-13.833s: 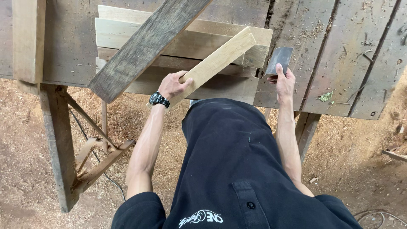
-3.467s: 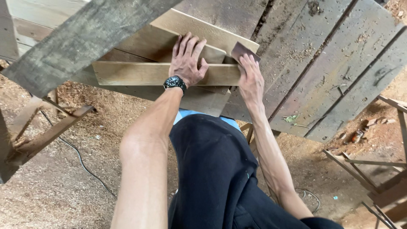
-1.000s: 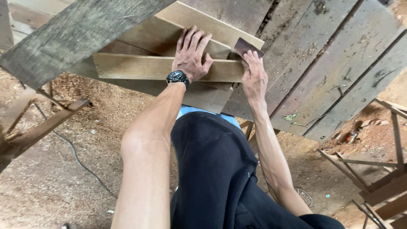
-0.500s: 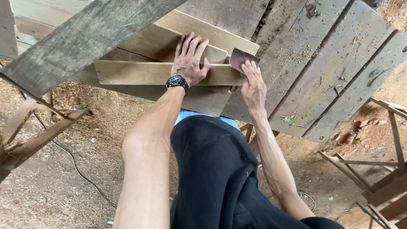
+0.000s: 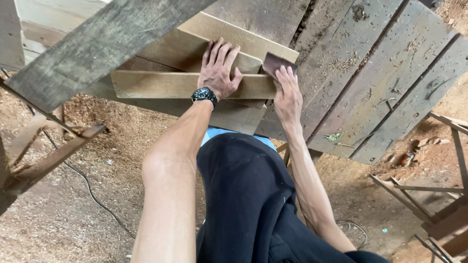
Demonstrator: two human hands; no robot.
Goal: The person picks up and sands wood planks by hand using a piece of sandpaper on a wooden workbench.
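A pale wooden slat (image 5: 161, 84) lies across a stack of light boards (image 5: 195, 44) on a rough workbench. My left hand (image 5: 218, 70), with a black wristwatch, lies flat on the slat near its right part, fingers spread. My right hand (image 5: 287, 95) presses a dark brown sheet of sandpaper (image 5: 275, 62) against the right end of the slat.
The grey plank bench top (image 5: 390, 73) runs to the right. A weathered grey beam (image 5: 97, 44) crosses diagonally at the upper left. Sawdust covers the ground (image 5: 73, 204), with a thin cable (image 5: 92, 190) on it. Wooden frames (image 5: 438, 195) stand at the lower right.
The slat was turned from a diagonal hold to lying flat on the stack. Over the last second my right hand with the sandpaper has shifted slightly along the slat's end.
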